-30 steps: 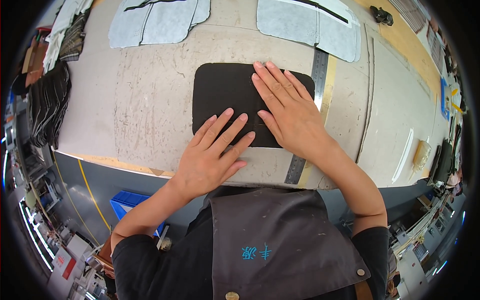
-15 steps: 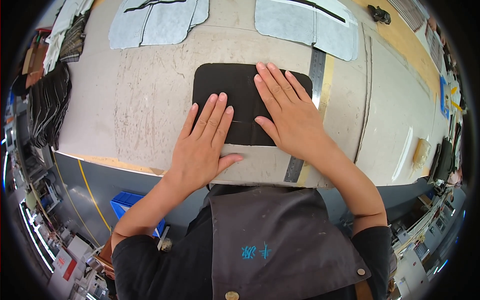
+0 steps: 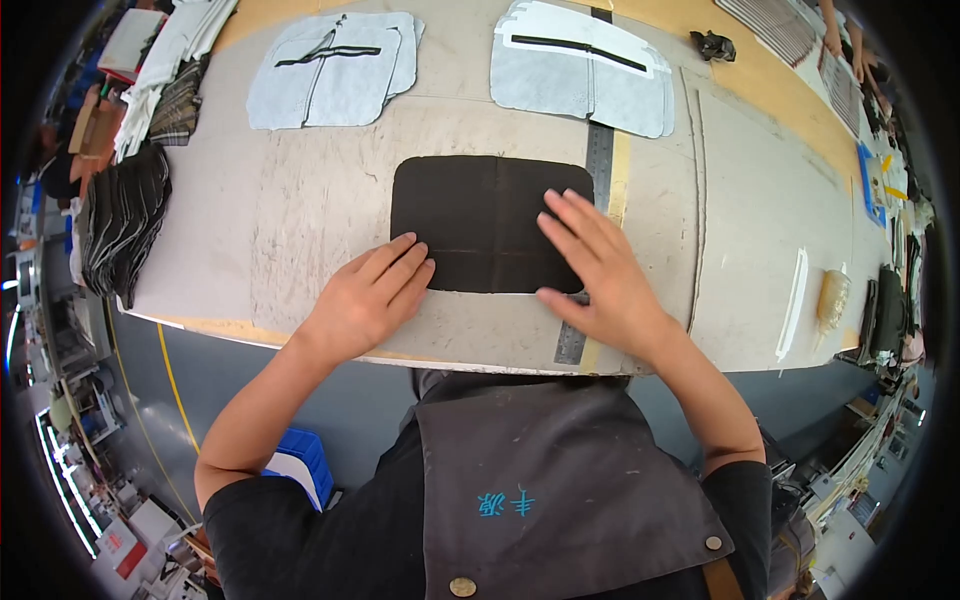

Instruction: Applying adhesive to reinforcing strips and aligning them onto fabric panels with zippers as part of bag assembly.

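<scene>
A dark brown-black panel (image 3: pixel 465 215) with rounded corners lies flat on the worktable, its faint seam lines crossing near the lower middle. At its lower left corner, my left hand (image 3: pixel 368 295) rests with fingers stretched over the edge; the thumb is out of sight. My right hand (image 3: pixel 600 270) is by the panel's right side, fingers spread and thumb apart, holding nothing. A steel ruler (image 3: pixel 570 345) runs along the table by the panel's right side, partly under my right hand.
Pale blue-grey cut pieces with black strips lie in a left stack (image 3: pixel 345 90) and a right stack (image 3: pixel 545 85). Dark layered pieces (image 3: pixel 125 220) hang over the table's left edge. A yellowish roll (image 3: pixel 833 300) lies right. Another person's hands (image 3: pixel 835 40) show at far right.
Both hands have slid back from the panel's middle, the left to its lower left corner and the right to its right edge. More of the panel shows. The view has shifted.
</scene>
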Demonstrator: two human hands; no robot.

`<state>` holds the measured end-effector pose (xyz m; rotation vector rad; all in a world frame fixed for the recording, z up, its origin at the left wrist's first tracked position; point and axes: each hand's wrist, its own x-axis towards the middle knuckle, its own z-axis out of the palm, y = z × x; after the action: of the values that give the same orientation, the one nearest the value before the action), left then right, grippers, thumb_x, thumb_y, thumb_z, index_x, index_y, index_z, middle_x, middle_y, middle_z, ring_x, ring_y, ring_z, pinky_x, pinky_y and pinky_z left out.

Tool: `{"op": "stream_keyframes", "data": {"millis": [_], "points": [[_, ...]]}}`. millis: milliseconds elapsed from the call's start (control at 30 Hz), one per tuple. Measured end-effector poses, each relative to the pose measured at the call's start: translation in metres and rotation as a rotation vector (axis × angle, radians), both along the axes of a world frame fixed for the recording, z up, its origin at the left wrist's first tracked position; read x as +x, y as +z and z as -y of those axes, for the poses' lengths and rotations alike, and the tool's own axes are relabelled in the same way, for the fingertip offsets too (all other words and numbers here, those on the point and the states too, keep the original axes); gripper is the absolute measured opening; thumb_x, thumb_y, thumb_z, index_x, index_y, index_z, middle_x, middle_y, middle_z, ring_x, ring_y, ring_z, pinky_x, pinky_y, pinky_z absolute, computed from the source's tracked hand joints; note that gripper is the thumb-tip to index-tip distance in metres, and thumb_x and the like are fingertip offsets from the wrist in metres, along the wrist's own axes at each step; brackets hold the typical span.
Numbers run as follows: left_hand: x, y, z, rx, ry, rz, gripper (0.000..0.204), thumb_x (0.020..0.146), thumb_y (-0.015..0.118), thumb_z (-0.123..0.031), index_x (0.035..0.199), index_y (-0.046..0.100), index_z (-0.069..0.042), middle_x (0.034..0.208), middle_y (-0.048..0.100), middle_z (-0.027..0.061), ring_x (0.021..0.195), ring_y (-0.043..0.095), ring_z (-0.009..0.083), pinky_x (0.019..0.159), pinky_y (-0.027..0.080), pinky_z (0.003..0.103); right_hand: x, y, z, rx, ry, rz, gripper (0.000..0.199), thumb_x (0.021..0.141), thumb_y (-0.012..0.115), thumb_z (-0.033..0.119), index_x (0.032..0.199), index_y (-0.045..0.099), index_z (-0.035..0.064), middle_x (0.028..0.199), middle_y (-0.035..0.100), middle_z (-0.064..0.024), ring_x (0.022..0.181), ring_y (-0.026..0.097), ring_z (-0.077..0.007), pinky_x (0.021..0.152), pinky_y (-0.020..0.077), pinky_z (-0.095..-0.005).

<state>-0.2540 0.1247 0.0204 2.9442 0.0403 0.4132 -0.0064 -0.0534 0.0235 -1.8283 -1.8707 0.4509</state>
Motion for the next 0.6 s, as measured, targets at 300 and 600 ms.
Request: {"op": "stream_keyframes", "data": {"millis": [300,600], "points": [[0.009,0.007,-0.007,0.076,-0.068,0.135,0.024,0.072,0.072,0.003,0.095,0.068,0.003,0.097,0.067,0.0136,0.093,0.068,0.0278,0.072,0.058,0.034,-0.012,-0.006,0.004,0.084,-0.035,0.039,0.052,0.079,0.076,0.020,0.127,0.059,0.0055,0.144,0.046,-0.0108,0.136,0.040,-0.0313,0.108,0.0375,-0.0439],[0.035,0.074,0.000,-1.284,0.463,0.287,0.013,0.086,0.070,0.002,0.099,0.067,0.003,0.091,0.069,0.0022,0.080,0.062,0.0076,0.078,0.048,0.024,0.008,0.057,0.005,-0.140,-0.568,-1.131,0.020,0.092,0.068,0.015,0.101,0.072,-0.0024,0.087,0.073,-0.0047,0.076,0.062,-0.0071,0.066,0.0497,-0.0236]]}}
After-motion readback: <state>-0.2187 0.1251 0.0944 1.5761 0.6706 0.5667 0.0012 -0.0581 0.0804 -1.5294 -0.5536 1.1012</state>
